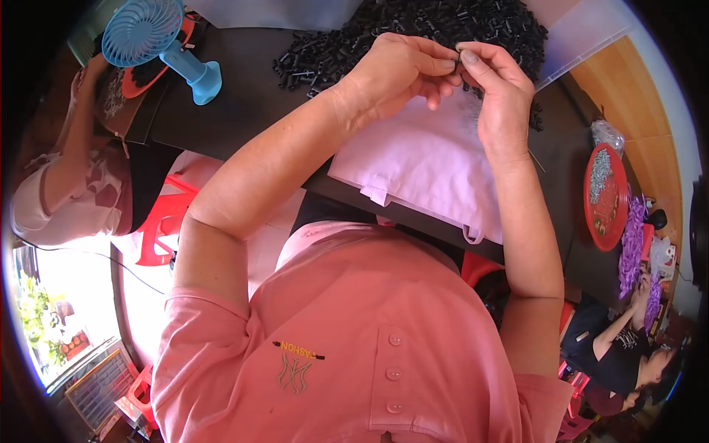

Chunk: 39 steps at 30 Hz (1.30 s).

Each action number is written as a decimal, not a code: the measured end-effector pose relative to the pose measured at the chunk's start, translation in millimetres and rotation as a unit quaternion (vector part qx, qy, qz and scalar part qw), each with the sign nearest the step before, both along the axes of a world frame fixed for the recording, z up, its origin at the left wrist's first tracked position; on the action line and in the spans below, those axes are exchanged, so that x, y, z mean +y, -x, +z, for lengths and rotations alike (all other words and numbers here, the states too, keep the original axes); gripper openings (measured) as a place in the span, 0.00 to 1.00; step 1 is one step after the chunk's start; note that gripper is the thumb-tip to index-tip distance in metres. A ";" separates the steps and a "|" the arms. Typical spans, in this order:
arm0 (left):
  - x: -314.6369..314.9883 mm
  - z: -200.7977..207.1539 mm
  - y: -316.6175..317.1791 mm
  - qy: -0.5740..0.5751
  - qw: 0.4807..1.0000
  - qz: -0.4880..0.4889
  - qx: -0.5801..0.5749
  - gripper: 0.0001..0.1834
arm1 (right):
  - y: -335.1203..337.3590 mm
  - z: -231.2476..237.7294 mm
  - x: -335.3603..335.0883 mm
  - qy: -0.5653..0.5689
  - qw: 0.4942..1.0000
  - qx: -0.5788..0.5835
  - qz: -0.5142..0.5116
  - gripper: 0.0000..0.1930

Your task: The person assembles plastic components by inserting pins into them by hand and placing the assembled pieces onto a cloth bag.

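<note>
Work on a small dark piece (458, 65) appears to be under way, judged to be mid-handling of a single unit. The piece is at the fingertips of both hands, above the near edge of the heap (347, 59) of short black parts. The left hand (402, 70) has thumb and forefinger pinched together on it, the other fingers loosely curled. The right hand (506, 96) pinches it from the opposite side between thumb and forefinger. The piece is largely covered by the fingers; its exact form cannot be told. Whether the heap holds finished parts, unfinished parts or both cannot be determined, so the amounts done and left are not established.

The heap lies on a dark table (236, 85). A pale pink cloth (421, 166) lies below the hands and hangs over the near edge; grey bits on it beside the right hand are too small to identify. A blue fan (144, 33) stands at the left. At the right, a red tray (611, 221) holds silvery bits (600, 173), with purple strands (633, 244) just beside it.

One co-worker (70, 188) is present at the left, another (624, 347) at the right. A red stool (159, 229) stands at the left, and a bright window (44, 310) lies beyond at the lower left.
</note>
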<state>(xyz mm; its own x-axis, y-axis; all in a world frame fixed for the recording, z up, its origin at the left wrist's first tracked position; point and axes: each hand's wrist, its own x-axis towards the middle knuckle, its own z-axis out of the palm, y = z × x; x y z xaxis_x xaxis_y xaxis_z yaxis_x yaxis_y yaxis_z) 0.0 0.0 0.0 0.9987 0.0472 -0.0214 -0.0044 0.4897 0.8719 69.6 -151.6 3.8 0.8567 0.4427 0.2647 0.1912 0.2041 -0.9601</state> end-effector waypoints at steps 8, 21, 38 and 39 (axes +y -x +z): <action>4.9 -6.5 -4.0 0.036 0.998 -0.047 0.022 0.11 | -0.5 1.4 -1.2 0.004 0.999 -0.043 0.002 0.06; -3.5 -2.2 1.2 0.004 1.000 -0.016 0.018 0.12 | 2.6 -0.4 -2.5 -0.005 1.000 -0.017 0.006 0.06; -5.1 0.8 5.2 -0.118 0.992 0.040 0.022 0.09 | 8.8 -0.9 -3.9 0.089 0.988 -0.122 -0.030 0.04; -5.5 0.5 5.0 -0.118 0.992 0.040 0.022 0.09 | 9.2 -2.9 -3.6 0.089 0.988 -0.122 -0.031 0.04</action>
